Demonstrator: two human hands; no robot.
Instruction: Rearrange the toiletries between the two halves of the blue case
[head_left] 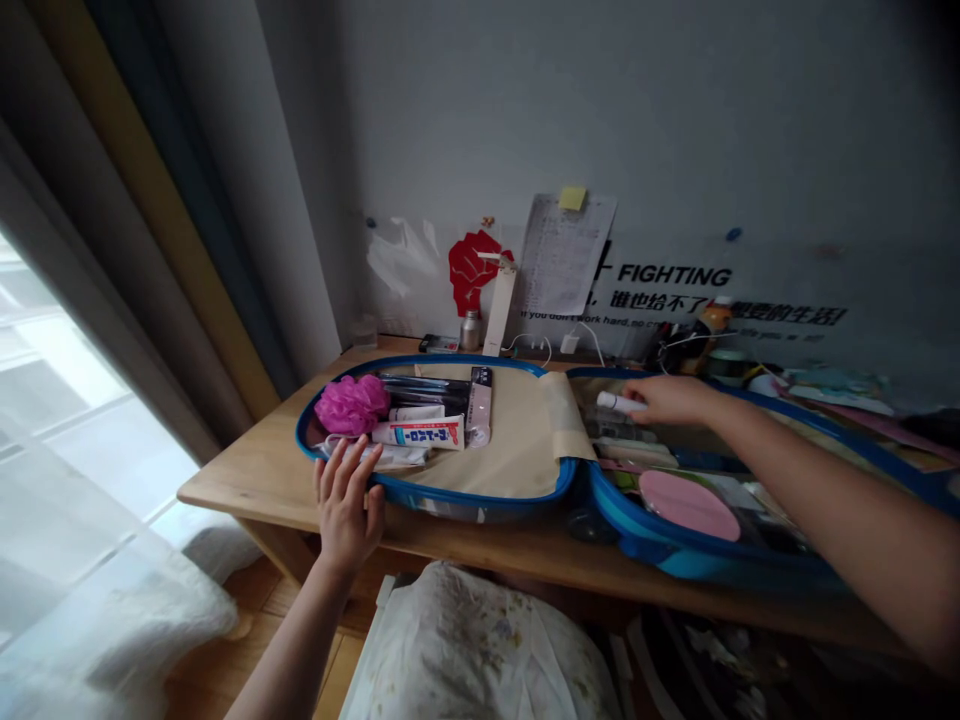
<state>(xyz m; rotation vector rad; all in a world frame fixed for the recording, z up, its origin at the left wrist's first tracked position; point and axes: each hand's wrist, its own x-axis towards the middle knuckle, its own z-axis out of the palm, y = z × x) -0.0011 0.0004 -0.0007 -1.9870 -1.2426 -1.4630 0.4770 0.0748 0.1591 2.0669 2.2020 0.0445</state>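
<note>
An open blue suitcase (465, 495) lies on the wooden desk, its two halves side by side. My left hand (349, 505) rests on the rim of the left half, fingers stretched out and holding nothing. Near those fingers are a purple bath puff (352, 403), a boxed or tubed toothpaste (424, 432) and a white packet (397, 456). Above the right half, my right hand (664, 400) grips a small white tube (619, 402), its far end covered by the fingers. Below that hand are several bottles and a pink oval item (690, 504).
Dark slim packages (427, 390) and a pink-and-black packet (480, 405) lie in the left half. Behind the suitcase stand a white desk lamp (499, 310), a silver bottle (470, 330) and charger cables. A cushioned chair (480, 640) is in front; a curtain hangs at left.
</note>
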